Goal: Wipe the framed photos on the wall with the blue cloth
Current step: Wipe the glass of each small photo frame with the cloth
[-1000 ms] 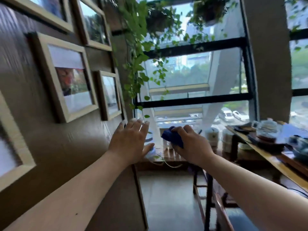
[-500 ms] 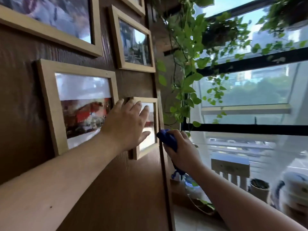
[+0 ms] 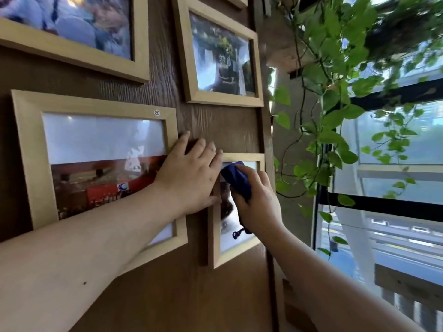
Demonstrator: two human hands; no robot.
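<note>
Several light wooden framed photos hang on a dark wood wall. My right hand [image 3: 257, 202] holds the bunched blue cloth [image 3: 236, 179] and presses it on the glass of the small frame [image 3: 213, 238] at the wall's right edge. My left hand [image 3: 189, 178] lies flat, fingers spread, on the wall between that small frame and the large frame [image 3: 31, 149] with a red-and-white photo, its thumb touching the small frame's left side. Another frame [image 3: 220, 56] hangs above the small one, and a further frame [image 3: 72, 53] sits at the upper left.
A trailing green vine [image 3: 335, 121] hangs just right of the wall's edge. Behind it is a big window [image 3: 395, 202] with dark bars. A wooden railing [image 3: 407, 291] shows at the lower right.
My view has moved closer to the wall. My right hand has carried the blue cloth from beside the small frame onto its glass. My left hand has shifted a little left onto the wall.
</note>
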